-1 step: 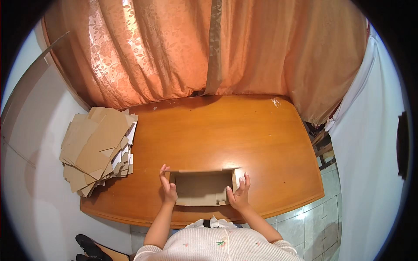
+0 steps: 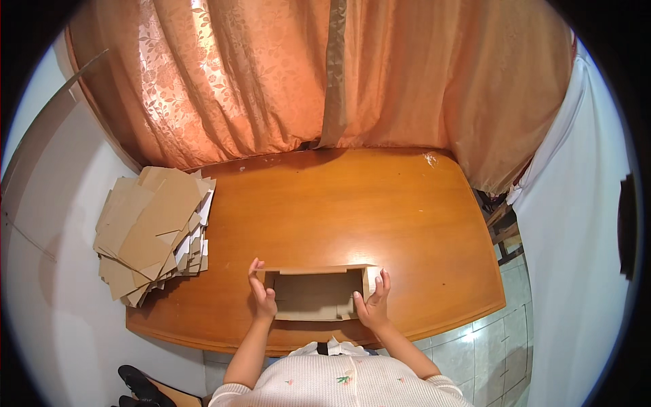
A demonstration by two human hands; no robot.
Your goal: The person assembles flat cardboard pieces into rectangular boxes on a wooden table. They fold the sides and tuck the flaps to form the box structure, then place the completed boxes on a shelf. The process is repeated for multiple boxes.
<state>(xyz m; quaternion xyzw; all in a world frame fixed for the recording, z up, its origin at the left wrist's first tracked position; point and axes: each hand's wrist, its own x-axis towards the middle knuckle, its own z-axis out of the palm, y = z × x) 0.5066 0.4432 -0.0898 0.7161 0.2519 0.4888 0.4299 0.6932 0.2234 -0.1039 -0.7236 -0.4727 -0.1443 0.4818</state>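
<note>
An open-topped brown cardboard box point(image 2: 315, 306) sits near the table's front edge, its hollow inside facing up. My left hand point(image 2: 261, 295) grips the left wall, fingers pointing away from me along the outside and the thumb at the rim. On the opposite side, my right hand point(image 2: 373, 305) has its thumb at the inner edge of the right wall and its fingers on the outside. A narrow flap runs along the far rim. The box's underside is hidden.
At the table's left end lies an uneven stack of flat cardboard pieces point(image 2: 152, 224). The wooden table point(image 2: 339, 210) has a curved front edge. Orange curtains point(image 2: 271, 74) hang behind it, and a white cloth point(image 2: 576, 169) hangs at the right. Black shoes point(image 2: 139, 385) show at the lower left.
The flap at the box's far rim has tipped slightly inward, toward me. Both hands stay at the box's sides in nearly the same place.
</note>
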